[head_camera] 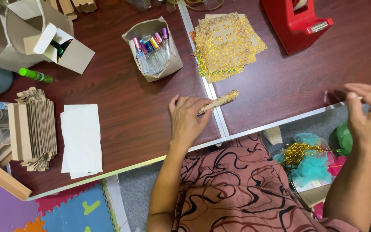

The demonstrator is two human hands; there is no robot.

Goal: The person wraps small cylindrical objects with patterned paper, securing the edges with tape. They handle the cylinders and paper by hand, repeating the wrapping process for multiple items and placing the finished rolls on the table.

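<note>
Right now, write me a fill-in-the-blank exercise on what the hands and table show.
1. The left hand presses a gold-patterned wrapped tube against the ____ table.
2. The right hand is raised near the table edge, below the ____ tape dispenser.
3. The small vials with coloured caps stand in an open ____ box.
4. A white sheet lies just right of a stack of flattened ____ boxes.

Missing words: brown; red; cardboard; cardboard
</note>
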